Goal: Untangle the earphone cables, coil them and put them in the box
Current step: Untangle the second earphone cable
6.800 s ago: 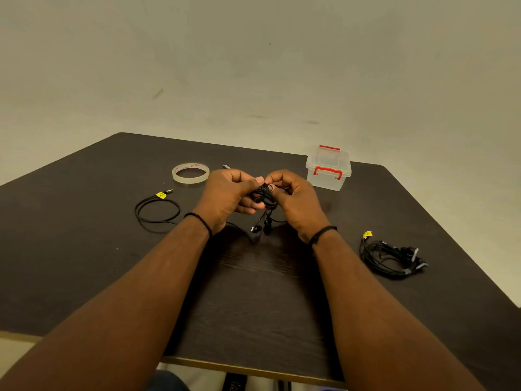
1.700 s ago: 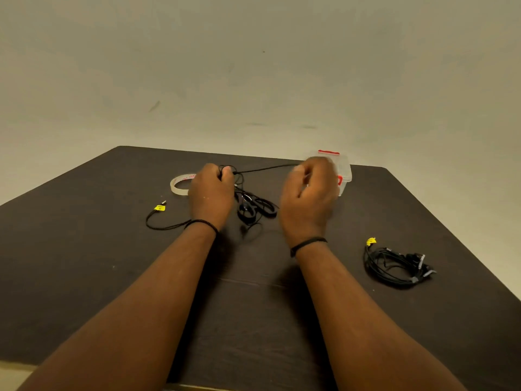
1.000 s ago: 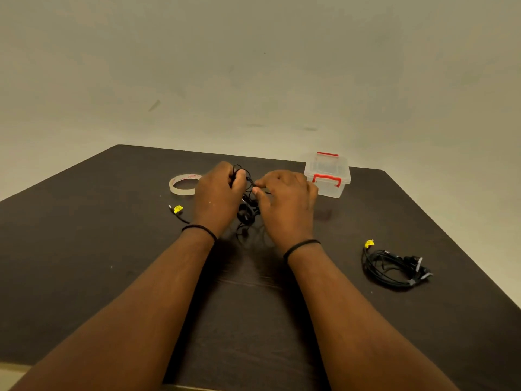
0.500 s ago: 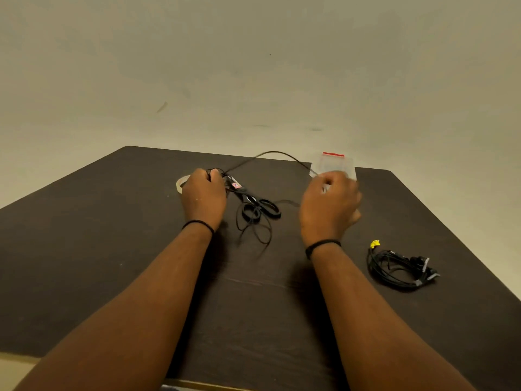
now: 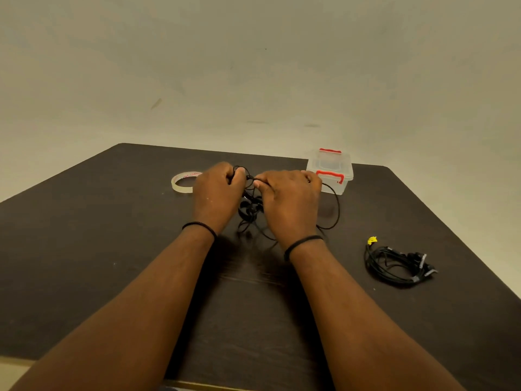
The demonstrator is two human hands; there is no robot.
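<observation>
Over the table (image 5: 112,263) centre, the left hand (image 5: 215,193) grips the gathered loops of the earphone cable (image 5: 249,210) in curled fingers; the right hand (image 5: 287,198) pinches a strand beside it. The cable looks thin, light and limp, prone to re-knotting: best held at the coil, not the earbuds. The box (image 5: 329,172) stands closed, far right.

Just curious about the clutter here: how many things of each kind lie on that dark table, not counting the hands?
Black earphone cable bundles: 2, one held between the hands, one lying at right
Clear tape roll: 1
Clear plastic box with red latches: 1
Total: 4
</observation>
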